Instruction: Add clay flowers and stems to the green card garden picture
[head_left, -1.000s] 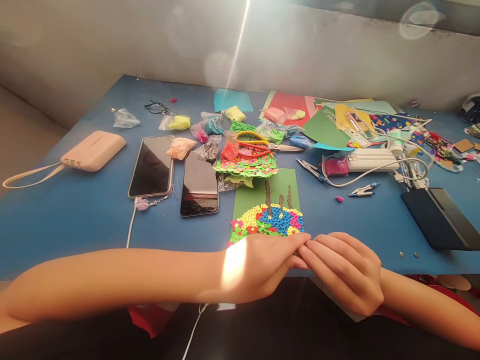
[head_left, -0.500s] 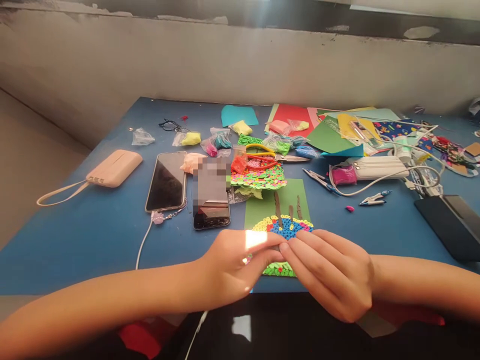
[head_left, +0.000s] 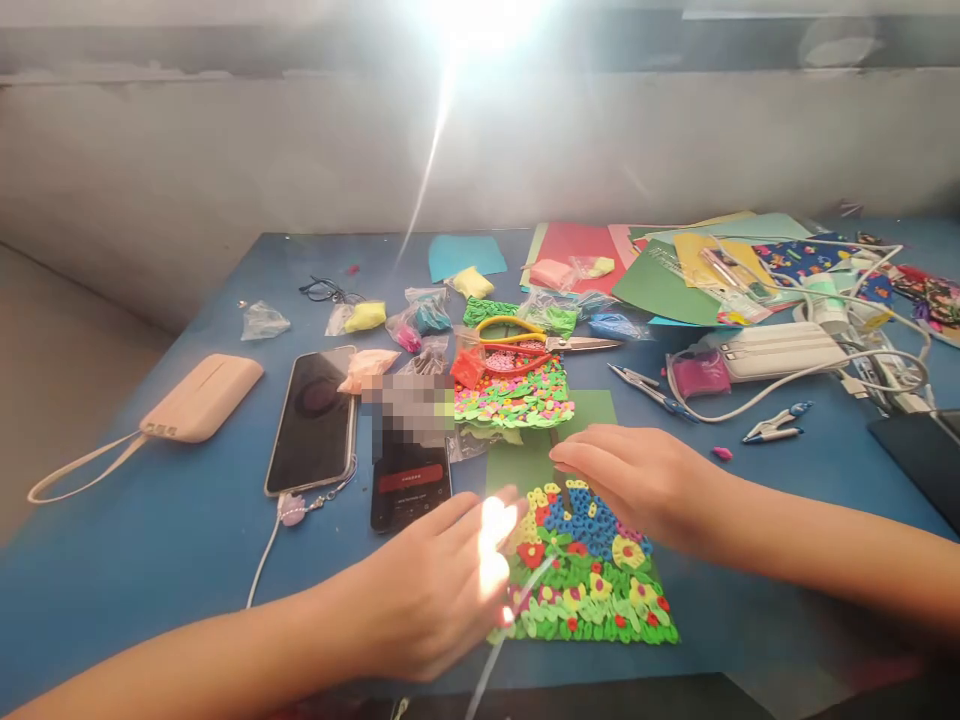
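Observation:
My left hand (head_left: 442, 580) is at the lower left edge of the picture made of clay pieces. Its fingers are stretched out, with bright sunlight on them, and I see nothing in them. My right hand (head_left: 637, 490) reaches over the green sheet (head_left: 517, 470), palm down. Its fingers lie outstretched side by side with the tips at a dark brown strip (head_left: 568, 497); the thumb is hidden. Below, the sheet bears blue clay rings (head_left: 592, 530), yellow and red flowers, and green leaf-like clay pieces (head_left: 600, 625).
Scissors (head_left: 525, 345) lie on a second clay-covered piece (head_left: 517, 395) behind the sheet. Two phones (head_left: 311, 420) and a pink power bank (head_left: 202, 398) are at left. Compasses (head_left: 649, 390), a white power bank (head_left: 784, 350) and cables are at right. Clay bags (head_left: 364, 316) stand behind.
My hands, together before with fingertips touching, are now apart. The left moved left and down, the right up over the sheet. The view shifted, showing more of the clay picture, and one phone's screen lit.

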